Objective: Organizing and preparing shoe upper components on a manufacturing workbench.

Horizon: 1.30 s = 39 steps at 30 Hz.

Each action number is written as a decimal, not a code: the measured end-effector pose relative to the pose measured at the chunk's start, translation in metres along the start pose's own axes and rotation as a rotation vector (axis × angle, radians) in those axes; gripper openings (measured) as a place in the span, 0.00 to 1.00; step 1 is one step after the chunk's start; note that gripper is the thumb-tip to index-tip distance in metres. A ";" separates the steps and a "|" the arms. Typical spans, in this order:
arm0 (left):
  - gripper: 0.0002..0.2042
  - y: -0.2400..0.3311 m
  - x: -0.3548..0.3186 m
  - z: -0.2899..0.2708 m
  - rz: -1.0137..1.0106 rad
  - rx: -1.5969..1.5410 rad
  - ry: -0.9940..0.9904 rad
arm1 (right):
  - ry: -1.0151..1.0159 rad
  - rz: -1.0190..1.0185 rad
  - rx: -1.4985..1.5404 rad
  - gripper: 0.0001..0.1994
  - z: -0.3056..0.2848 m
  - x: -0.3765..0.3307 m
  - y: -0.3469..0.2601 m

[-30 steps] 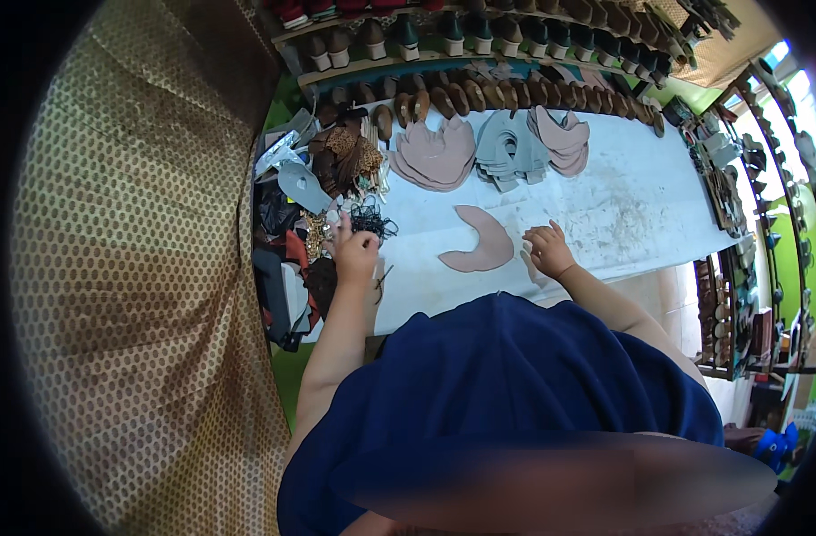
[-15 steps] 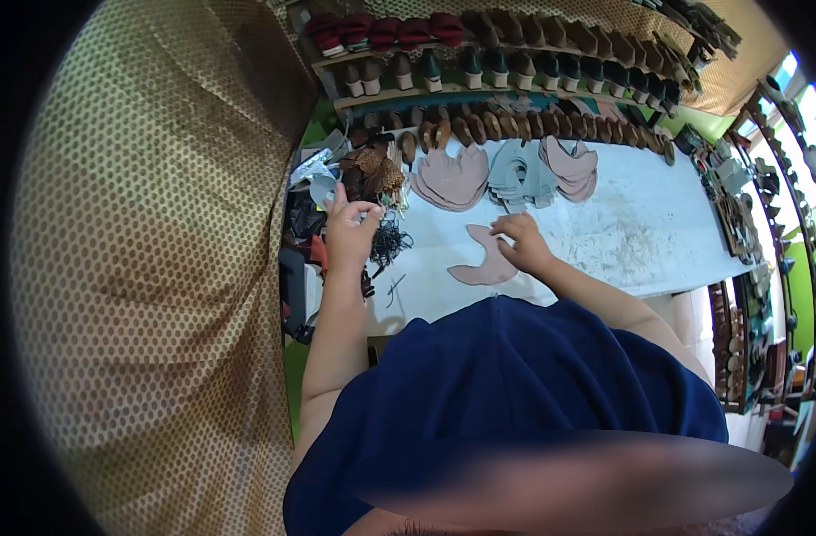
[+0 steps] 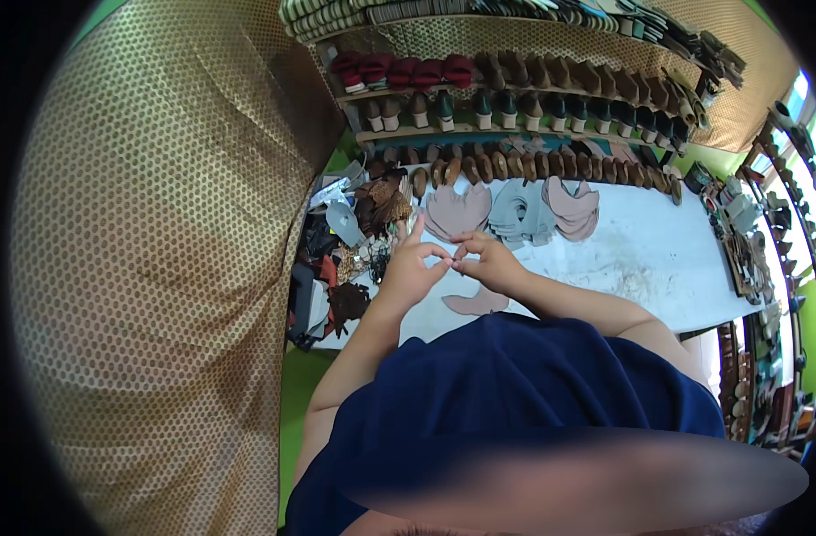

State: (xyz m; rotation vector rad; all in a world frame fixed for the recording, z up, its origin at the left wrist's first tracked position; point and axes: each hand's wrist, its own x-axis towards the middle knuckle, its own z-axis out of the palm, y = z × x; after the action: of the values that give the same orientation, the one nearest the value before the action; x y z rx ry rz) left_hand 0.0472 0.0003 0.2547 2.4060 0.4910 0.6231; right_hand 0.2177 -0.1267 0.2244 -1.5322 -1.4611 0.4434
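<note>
Over the white tabletop, my left hand (image 3: 414, 270) and my right hand (image 3: 488, 266) meet fingertip to fingertip. Each pinches thumb against index finger, and whatever lies between them is too small to make out. Just below the hands rests a single curved, pinkish-beige cut piece (image 3: 469, 305), partly hidden by my right hand and forearm. Beyond the hands sits a stack of similar pink curved pieces (image 3: 459, 211). Beside that stack are grey cut pieces (image 3: 519, 213) with a hole showing, then another pink stack (image 3: 572, 210).
Brown scraps (image 3: 381, 201), a grey round piece (image 3: 344, 223) and other clutter crowd the table's left end. Shoe lasts (image 3: 551, 167) line its back edge, under shelves (image 3: 408, 130) of shoes. A patterned gold curtain (image 3: 167, 268) hangs at left; more racks stand at right.
My left hand has moved right from the clutter, and my right hand has left the pink piece. Their fingertips now meet. The view has tilted up, showing more shelf.
</note>
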 end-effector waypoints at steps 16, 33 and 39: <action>0.08 -0.020 0.025 0.057 -0.121 -0.301 -0.287 | -0.082 -0.059 -0.237 0.07 -0.110 0.001 0.028; 0.07 0.009 0.040 0.022 0.082 0.095 0.200 | -0.056 0.030 -0.209 0.07 -0.116 -0.014 0.049; 0.07 0.034 0.034 0.013 0.197 0.242 0.288 | -0.121 0.044 -0.230 0.07 -0.106 -0.024 0.062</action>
State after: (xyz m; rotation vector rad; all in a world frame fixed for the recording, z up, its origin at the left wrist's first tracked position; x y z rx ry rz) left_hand 0.0884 -0.0149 0.2779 2.6260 0.4729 1.0609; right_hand 0.3313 -0.1786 0.2186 -1.7472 -1.6194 0.4107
